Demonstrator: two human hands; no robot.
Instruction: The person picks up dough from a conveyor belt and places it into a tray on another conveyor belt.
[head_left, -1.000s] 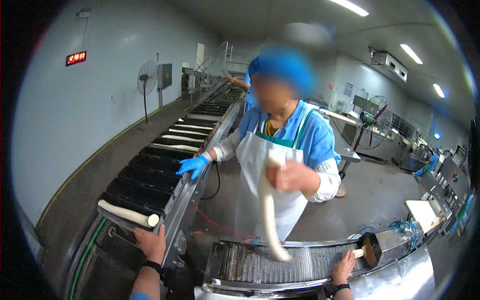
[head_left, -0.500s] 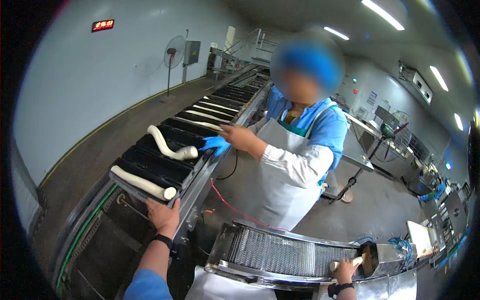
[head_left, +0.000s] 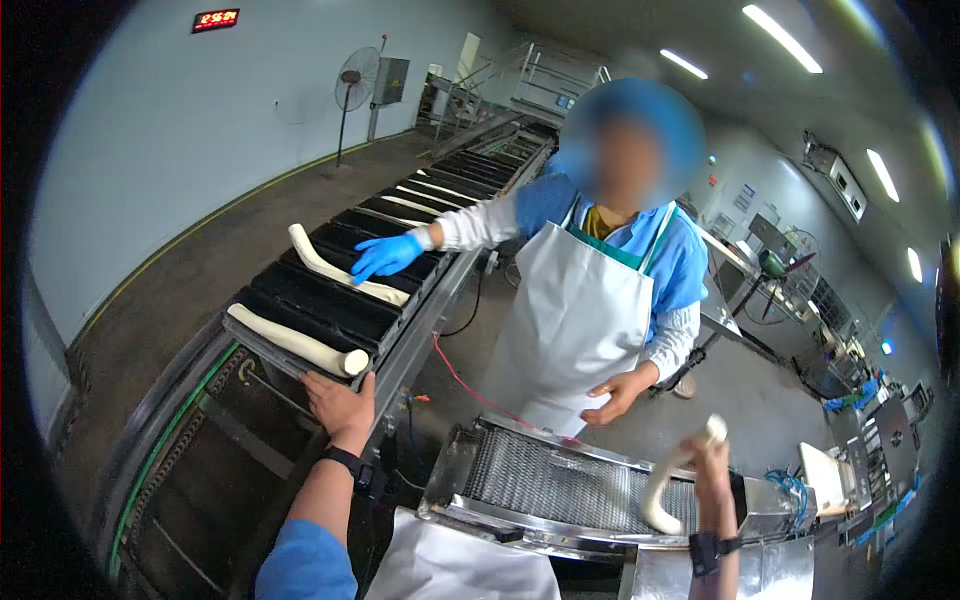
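Fingers closed around its upper part, the person's right hand (head_left: 711, 470) holds a curved white roll (head_left: 660, 495) above the mesh belt (head_left: 560, 482). One end rises past the fingers, and the rest bows down and to the left; whether its lower end touches the mesh cannot be told. The right forearm comes up steeply from the bottom of the view, a dark band (head_left: 706, 553) at the wrist.

At left, the fingers of the left hand (head_left: 342, 406) reach the edge of the nearest black tray (head_left: 284, 360), the thumb raised and apart from the others. That forearm slants up from a blue sleeve (head_left: 305, 563), a black wristband (head_left: 348, 464) around it. Just beyond the fingertips, a thick pale roll (head_left: 298, 341) lies lengthwise in the tray.

Farther up the line of trays, a co-worker's blue-gloved hand (head_left: 386, 257) reaches over a bent roll (head_left: 345, 273) lying askew across the trays. The co-worker's bare hand (head_left: 618, 394) hangs near the far side of the mesh belt. The co-worker, in a white apron (head_left: 575, 310), stands between the two lines, blocking part of the room behind. Thinner white strips (head_left: 408, 204) lie in trays beyond, and a metal housing (head_left: 780, 502) adjoins the belt's right end.
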